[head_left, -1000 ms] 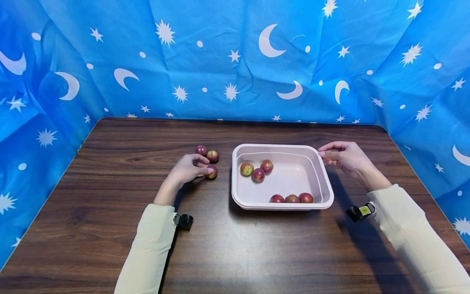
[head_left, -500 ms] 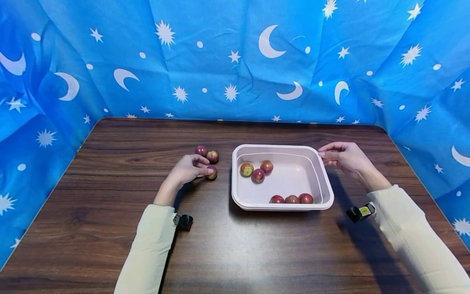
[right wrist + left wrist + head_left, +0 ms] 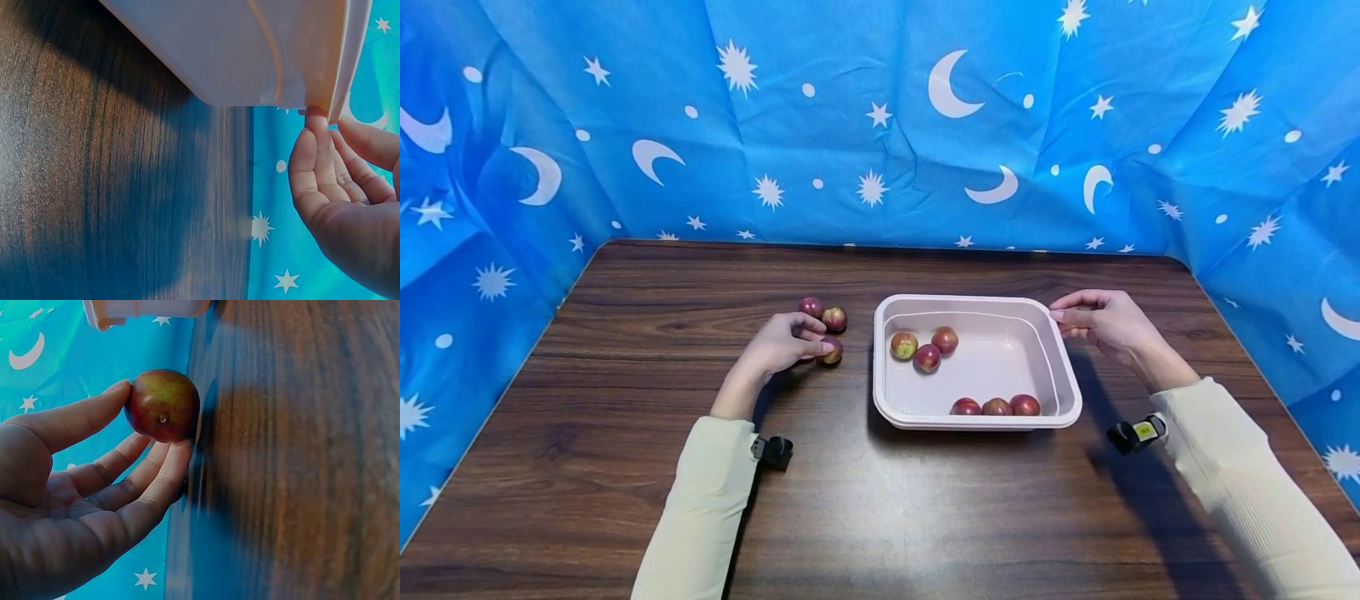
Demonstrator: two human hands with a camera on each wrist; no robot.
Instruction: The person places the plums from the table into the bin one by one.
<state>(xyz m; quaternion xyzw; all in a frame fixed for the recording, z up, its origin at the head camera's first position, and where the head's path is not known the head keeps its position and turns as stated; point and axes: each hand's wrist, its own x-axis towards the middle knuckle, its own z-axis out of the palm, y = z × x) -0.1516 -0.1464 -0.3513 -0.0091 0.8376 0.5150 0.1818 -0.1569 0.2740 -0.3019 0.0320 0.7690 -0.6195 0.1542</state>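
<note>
My left hand (image 3: 784, 343) pinches a red and green plum (image 3: 164, 405) between thumb and fingertips, low over the table left of the basin. Two more plums, one dark red (image 3: 810, 307) and one yellowish red (image 3: 834, 319), lie just beyond those fingers. At the basin's far right corner, my right hand (image 3: 1105, 321) grips the rim, thumb on the outer edge and fingers beneath it, as the right wrist view shows. The white plastic basin (image 3: 1011, 342) holds several plums: three grouped at its left, including a greenish one (image 3: 904, 345), and three lined along its near wall, including a red one (image 3: 1026, 405).
The dark wood-grain table (image 3: 880, 517) extends around the basin. A blue cloth (image 3: 850, 125) with white stars and moons hangs behind the table and at both sides. Each wrist wears a small black camera, such as the left one (image 3: 773, 452).
The left hand and its plum have shifted very slightly to the left. The right hand, the basin and the other plums stay where they were.
</note>
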